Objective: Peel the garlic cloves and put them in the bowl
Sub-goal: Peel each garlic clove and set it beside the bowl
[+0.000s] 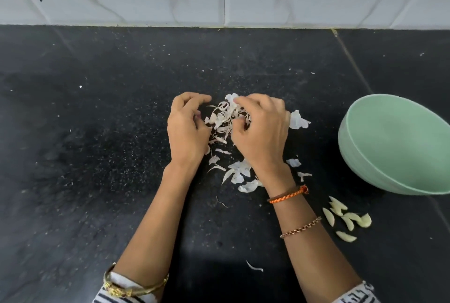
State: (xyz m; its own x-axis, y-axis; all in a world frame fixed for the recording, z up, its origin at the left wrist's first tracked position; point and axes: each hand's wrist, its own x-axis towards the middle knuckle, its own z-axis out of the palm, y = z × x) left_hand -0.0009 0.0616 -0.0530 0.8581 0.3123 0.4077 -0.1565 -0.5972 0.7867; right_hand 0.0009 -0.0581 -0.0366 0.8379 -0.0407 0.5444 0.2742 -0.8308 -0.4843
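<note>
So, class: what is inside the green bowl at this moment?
The green bowl shows only its bare inner wall; no cloves are seen in it. The frame's edge cuts off its right part. The peeled garlic cloves lie on the counter beside it.

Two hands: the left hand (pixel 187 129) and the right hand (pixel 260 132). One green bowl (pixel 379 156). About six peeled cloves (pixel 345 220) in one cluster on the tabletop (pixel 97 132), though some overlap, so the count is unsure. One heap of skins (pixel 225 120), too many pieces to count, plus roughly a dozen loose scraps. Two bracelets on the right forearm, one orange (pixel 288 194) and one chain (pixel 300 227). Two gold bangles (pixel 134 289) on the left.
</note>
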